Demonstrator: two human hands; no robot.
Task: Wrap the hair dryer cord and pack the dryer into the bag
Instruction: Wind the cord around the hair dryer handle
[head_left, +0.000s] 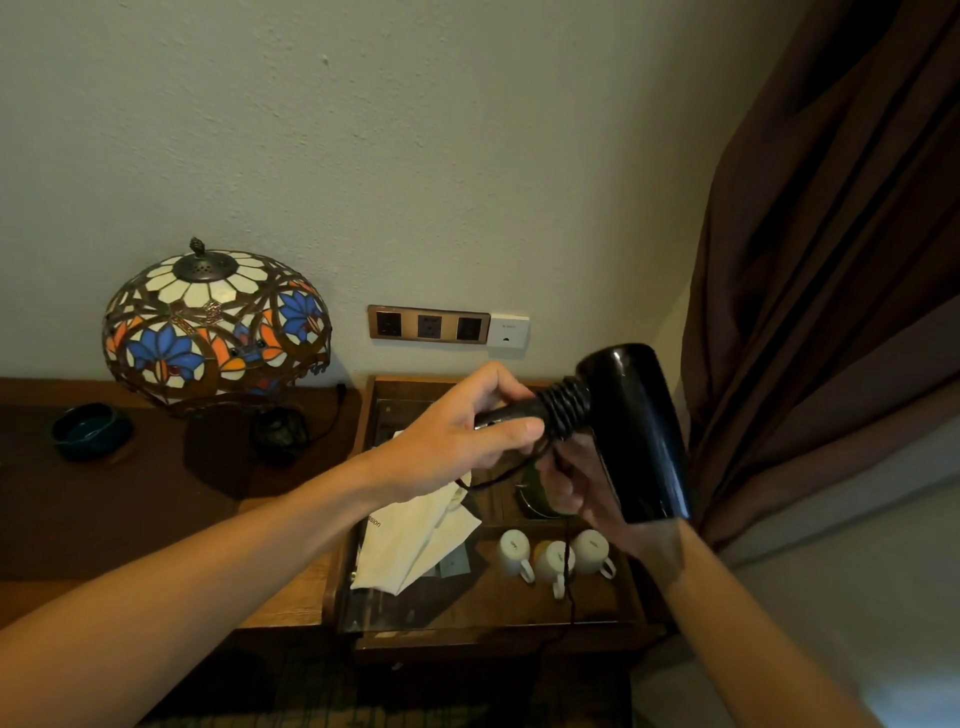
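Note:
A glossy black hair dryer (636, 431) is held up in the air over a wooden tray. My left hand (462, 431) grips its handle, where the black cord is coiled in several turns near the barrel. My right hand (576, 488) is just below the handle with its fingers curled round the cord (569, 582), which hangs from it past the cups toward the floor. A white cloth bag (415, 540) lies flat on the tray under my left forearm.
The wooden tray (631, 587) holds three white cups (553, 558). A stained-glass lamp (215, 327) and a dark bowl (91, 431) stand on the desk at left. Wall sockets (428, 325) sit behind. A brown curtain (831, 260) hangs at right.

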